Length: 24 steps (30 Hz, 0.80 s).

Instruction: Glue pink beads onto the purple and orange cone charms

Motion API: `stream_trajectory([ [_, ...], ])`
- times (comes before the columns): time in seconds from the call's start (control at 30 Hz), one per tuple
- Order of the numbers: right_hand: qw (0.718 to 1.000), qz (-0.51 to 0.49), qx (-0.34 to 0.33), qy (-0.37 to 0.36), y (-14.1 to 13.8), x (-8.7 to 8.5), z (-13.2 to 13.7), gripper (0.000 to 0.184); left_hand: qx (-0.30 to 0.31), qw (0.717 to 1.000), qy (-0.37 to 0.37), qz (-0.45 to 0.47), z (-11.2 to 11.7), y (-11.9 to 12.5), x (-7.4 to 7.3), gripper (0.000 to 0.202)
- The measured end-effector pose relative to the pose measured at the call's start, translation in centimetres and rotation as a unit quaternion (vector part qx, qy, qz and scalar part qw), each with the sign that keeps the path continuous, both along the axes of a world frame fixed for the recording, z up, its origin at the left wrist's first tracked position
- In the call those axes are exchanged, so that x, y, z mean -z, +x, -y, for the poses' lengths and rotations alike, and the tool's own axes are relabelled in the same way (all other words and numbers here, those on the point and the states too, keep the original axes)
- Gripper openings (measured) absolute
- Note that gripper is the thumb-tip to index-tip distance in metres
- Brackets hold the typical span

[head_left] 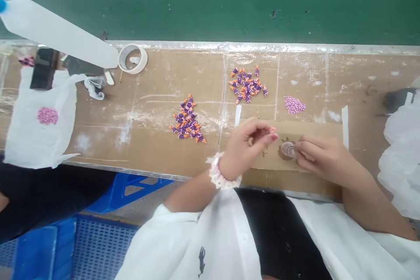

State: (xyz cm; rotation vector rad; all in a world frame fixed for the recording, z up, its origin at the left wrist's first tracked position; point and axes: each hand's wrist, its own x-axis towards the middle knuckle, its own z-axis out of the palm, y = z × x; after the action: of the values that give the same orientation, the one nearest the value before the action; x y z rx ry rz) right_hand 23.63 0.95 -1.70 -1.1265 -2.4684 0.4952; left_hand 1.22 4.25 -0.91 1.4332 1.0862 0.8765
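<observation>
My left hand, with a white scrunchie at its wrist, is closed in a pinch. A tiny pink-orange bit shows at its fingertips, too small to name. My right hand is also pinched, its fingertips at the rim of a small clear round dish. Whether they hold the rim or something small is hidden. The dish stands on a taped-down cardboard sheet. Beyond it lies a pile of small pink pieces. Small purple-and-orange figures lie in two groups, one farther back and one to the left.
At the back left are a roll of tape, a white bottle and a dark box. More pink pieces lie on a white plastic bag. Another person's dark-clothed leg is at left. White plastic bulges at right.
</observation>
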Motion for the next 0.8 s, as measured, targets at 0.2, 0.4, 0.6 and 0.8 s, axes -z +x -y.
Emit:
stream_trajectory([
  [0.2,0.946,-0.264,0.145,-0.119,0.1,-0.7,-0.1,0.014,0.059,0.884,-0.304,0.349,0.3,3.8,1.3,0.022],
  [0.4,0.748,-0.518,0.185,-0.37,-0.1,0.0,-0.5,0.011,0.051,0.861,-0.348,0.367,0.5,3.8,2.4,0.024],
  [0.6,0.641,-0.565,0.169,-0.492,-0.4,-0.1,-1.1,0.019,0.082,0.846,-0.372,0.372,0.8,3.8,2.7,0.024],
  [0.8,0.685,-0.539,0.186,-0.453,-0.2,-0.2,-0.7,0.015,0.08,0.854,-0.383,0.343,0.7,3.7,2.5,0.029],
])
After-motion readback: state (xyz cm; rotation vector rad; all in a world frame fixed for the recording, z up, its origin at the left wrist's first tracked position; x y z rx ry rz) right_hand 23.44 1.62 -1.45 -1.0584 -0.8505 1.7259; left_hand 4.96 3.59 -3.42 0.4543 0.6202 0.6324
